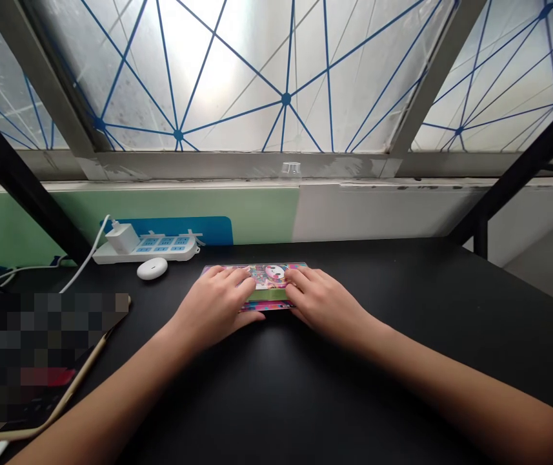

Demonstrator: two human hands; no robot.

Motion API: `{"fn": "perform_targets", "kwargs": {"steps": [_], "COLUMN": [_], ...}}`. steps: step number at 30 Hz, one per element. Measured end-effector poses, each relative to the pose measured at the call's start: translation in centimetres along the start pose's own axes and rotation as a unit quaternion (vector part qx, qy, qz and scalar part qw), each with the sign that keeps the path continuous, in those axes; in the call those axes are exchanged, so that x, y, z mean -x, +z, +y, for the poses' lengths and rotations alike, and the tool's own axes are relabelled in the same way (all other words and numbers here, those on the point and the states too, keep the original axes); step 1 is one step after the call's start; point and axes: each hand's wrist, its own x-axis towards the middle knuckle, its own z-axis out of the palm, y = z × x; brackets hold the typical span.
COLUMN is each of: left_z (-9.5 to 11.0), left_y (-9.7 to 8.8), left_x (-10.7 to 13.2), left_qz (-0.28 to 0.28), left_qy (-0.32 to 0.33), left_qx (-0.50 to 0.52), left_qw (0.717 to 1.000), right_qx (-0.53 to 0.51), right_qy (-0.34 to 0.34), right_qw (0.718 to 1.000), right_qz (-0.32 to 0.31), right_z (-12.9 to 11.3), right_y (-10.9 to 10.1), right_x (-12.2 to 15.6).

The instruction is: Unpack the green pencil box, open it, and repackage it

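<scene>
A flat, colourful cardboard box (270, 294) with a cartoon print lies toward the back of the black table. A pale green strip shows along its front side, between the printed top and a printed lower edge. My left hand (221, 297) grips the left end, with fingers over the top and the thumb along the front. At the right end my right hand (322, 300) is closed on it in the same way, its thumb low at the front corner. Both palms cover the ends of the box, so those parts are hidden.
Behind on the left stand a white power strip (172, 250) with a plugged-in charger (122, 238) and cable, and a round white case (152, 268). A blurred-out dark item with a tan edge (80, 391) lies at the left. Black slanted bars (513, 171) flank the table (450, 290).
</scene>
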Motion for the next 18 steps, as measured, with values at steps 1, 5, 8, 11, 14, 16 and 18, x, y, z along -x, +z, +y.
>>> {"fn": "perform_targets", "kwargs": {"steps": [1, 5, 8, 11, 14, 16, 18], "left_z": [-0.3, -1.4, -1.9, -2.0, -2.0, -2.0, -1.9], "left_y": [0.0, 0.0, 0.7, 1.5, 1.7, 1.6, 1.6], "left_x": [0.0, 0.1, 0.3, 0.5, 0.6, 0.5, 0.4], "left_qz": [0.001, 0.021, -0.018, -0.074, -0.086, -0.079, -0.058], "left_qy": [-0.007, -0.049, -0.078, -0.105, -0.119, -0.116, -0.109], "left_qx": [0.014, 0.039, 0.064, 0.098, 0.104, 0.107, 0.103], "left_qw": [1.000, 0.998, 0.995, 0.987, 0.984, 0.984, 0.987], "right_qx": [-0.006, -0.039, -0.067, -0.118, -0.167, -0.191, -0.204], "right_qy": [-0.013, -0.050, -0.061, -0.062, -0.046, -0.026, -0.001], "right_qw": [1.000, 0.997, 0.995, 0.990, 0.984, 0.981, 0.979], "right_qz": [-0.012, -0.045, -0.046, -0.049, -0.042, -0.015, 0.026], "right_z": [0.1, 0.8, 1.1, 1.3, 1.5, 1.7, 1.9], "right_y": [0.3, 0.4, -0.1, -0.6, -0.7, -0.6, -0.5], "right_x": [0.0, 0.0, 0.1, 0.2, 0.2, 0.2, 0.2]}}
